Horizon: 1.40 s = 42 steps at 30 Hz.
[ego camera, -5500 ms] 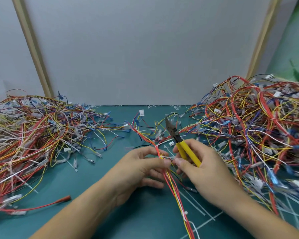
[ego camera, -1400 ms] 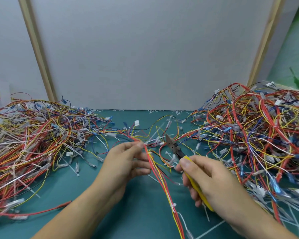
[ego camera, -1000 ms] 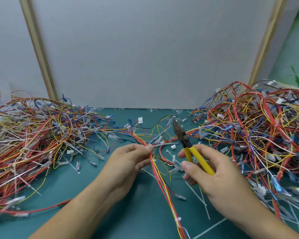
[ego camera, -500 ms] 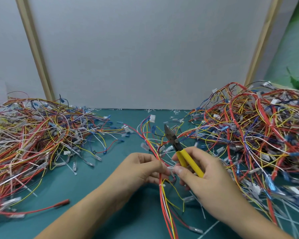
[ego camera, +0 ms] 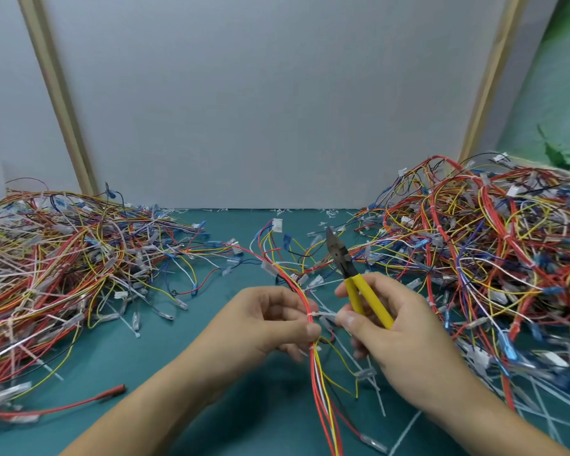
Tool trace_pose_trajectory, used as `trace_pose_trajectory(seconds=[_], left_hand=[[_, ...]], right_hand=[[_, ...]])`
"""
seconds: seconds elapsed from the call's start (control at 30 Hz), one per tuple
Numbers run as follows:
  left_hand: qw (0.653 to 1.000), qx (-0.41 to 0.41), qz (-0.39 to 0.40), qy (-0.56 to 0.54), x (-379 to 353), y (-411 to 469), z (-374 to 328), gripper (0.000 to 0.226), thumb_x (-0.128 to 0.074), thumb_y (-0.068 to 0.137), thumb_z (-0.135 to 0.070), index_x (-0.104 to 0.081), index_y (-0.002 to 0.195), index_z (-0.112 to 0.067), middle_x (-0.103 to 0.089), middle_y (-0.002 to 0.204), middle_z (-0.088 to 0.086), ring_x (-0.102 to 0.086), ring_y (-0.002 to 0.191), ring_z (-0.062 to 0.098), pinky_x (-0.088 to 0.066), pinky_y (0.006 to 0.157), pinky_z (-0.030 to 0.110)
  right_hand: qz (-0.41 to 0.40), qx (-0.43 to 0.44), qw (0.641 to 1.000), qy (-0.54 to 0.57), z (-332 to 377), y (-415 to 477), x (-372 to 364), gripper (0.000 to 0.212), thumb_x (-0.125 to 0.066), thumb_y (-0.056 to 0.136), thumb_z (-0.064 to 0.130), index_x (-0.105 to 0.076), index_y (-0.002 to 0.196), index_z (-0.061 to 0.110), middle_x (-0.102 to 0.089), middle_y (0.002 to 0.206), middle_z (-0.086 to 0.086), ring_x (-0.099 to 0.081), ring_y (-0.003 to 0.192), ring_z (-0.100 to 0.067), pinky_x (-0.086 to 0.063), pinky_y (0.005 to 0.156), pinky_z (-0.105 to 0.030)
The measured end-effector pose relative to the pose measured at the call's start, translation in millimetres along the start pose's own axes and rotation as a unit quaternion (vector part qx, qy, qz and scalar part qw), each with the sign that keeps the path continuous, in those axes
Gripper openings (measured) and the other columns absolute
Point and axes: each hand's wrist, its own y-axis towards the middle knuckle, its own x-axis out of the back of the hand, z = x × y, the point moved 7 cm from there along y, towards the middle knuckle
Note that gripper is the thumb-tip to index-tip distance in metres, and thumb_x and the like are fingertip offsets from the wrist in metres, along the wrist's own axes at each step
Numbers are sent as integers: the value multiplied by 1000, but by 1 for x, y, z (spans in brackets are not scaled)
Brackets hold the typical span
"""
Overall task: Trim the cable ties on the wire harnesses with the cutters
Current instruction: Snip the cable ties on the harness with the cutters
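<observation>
Left hand (ego camera: pixel 270 324): pinches wire harness (ego camera: pixel 320 373) beside cable tie (ego camera: pixel 311 314).
Right hand (ego camera: pixel 395 330): grips cutters (ego camera: pixel 356 284), thumb on tail (ego camera: pixel 328 314).
Tip: snip close, keep off harness.

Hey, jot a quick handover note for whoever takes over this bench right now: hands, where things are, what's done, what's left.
Left hand: pinches the harness beside a white cable tie.
Right hand: grips the cutters, blades pointing up, off the tie; thumb at the tie's tail.
Done: loose tie offcuts lie on the mat.
Left: this tie's tail is uncut; the left pile and the right pile of harnesses flank the hands; which is finished I cannot tell.
</observation>
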Motion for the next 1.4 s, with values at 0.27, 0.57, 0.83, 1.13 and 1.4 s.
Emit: trace_pose_trajectory(seconds=[0.27,0.57,0.83,1.13,1.4], left_hand=[[989,-111,-102,-10,23,-2,-18,34,-73,80,1,-69,112,-9,-65,66,2,-69,65,20,-58,64,27],[984,-136,-116,-18,28,-4,-23,37,-71,84,-4,-67,119,-15,-59,67,3,-68,67,21,-59,67,28],[985,-131,-100,-46,27,-3,-22,38,-73,77,-13,-71,114,-20,-58,81,6,-67,67,23,-58,68,28],[988,-120,-89,-46,25,-2,-19,35,-72,81,-7,-72,114,-19,-56,88,7,-66,67,24,-58,67,29],[988,-119,-85,-42,24,-2,-18,34,-71,83,-5,-72,114,-19,-54,91,9,-67,68,24,-58,68,30]], right_hand=[[-51,18,999,-8,19,-7,10,42,-57,76,60,-73,88,23,-59,92,11,-67,57,-19,-59,54,-32],[56,-57,996,-46,22,-14,-3,47,-48,72,69,-74,84,32,-64,63,-10,-66,49,-26,-58,55,-40],[88,-109,988,-59,6,-13,-11,53,-45,71,75,-72,90,34,-67,58,-16,-67,51,-28,-57,59,-39],[88,-101,988,-77,2,-11,-11,53,-45,72,75,-72,88,31,-67,58,-16,-67,50,-29,-56,54,-34],[91,-104,988,-75,1,-11,-10,55,-44,73,76,-72,88,31,-66,56,-16,-65,47,-28,-53,50,-31]])
